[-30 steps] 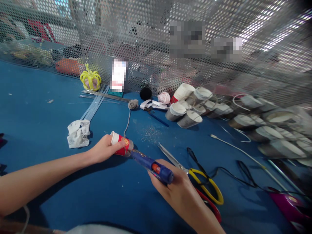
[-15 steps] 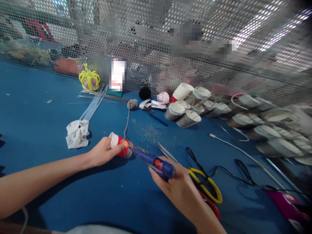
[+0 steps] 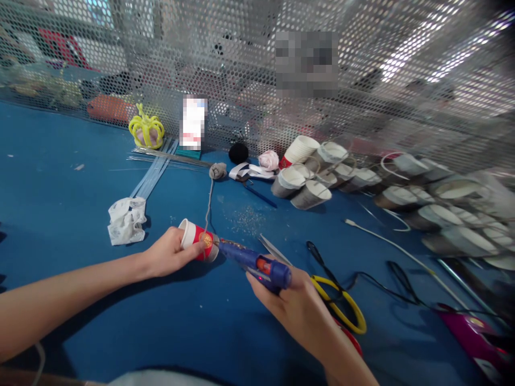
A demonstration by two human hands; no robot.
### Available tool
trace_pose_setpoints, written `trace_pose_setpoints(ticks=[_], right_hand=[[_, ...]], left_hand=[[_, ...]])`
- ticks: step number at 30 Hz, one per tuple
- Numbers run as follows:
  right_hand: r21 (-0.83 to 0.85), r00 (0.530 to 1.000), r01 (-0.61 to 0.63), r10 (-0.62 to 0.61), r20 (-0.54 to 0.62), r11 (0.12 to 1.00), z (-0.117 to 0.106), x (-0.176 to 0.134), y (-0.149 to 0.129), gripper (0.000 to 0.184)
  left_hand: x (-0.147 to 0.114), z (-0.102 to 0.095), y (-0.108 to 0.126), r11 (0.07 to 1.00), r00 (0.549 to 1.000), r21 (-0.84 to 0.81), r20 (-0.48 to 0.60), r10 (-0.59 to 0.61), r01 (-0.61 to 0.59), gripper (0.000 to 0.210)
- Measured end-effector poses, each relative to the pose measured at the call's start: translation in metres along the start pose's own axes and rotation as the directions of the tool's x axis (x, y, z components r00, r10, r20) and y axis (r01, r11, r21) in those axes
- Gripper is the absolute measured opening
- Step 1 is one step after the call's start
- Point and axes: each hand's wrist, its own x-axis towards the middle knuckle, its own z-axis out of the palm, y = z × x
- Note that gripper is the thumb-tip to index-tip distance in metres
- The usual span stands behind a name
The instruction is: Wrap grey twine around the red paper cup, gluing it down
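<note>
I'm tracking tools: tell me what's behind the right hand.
Scissors lie behind the right hand: blade ends and yellow handle show. The hand covers the pivot; the forearm hides part of the red handle.

Left forearm enters bare from the left edge, rising gently to a nearly straight wrist; left hand grips, thumb laid forward. Right forearm, also bare, slants up and leftward from the bottom edge; right hand curls in a grip. Hands sit apart.

One glue gun, one handheld cup
</note>
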Motion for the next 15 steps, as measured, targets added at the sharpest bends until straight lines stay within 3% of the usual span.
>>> trace_pose_setpoints(ticks=[7, 15], right_hand=[[-0.017, 1.0, -0.006, 0.007, 0.021, 1.0, -0.0037, -0.0011, 0.0006, 0.011], [0.011, 0.991, -0.13, 0.13, 0.003, 0.991, -0.005, 0.0067, -0.0023, 0.028]], left_hand=[[-0.0015, -0.0009, 0.0002, 0.989, 0.996, 0.122, 0.004, 0.086, -0.086, 0.029], [-0.0024, -0.0005, 0.0038, 0.964, 0.982, 0.191, 0.005, 0.19, -0.187, 0.024]])
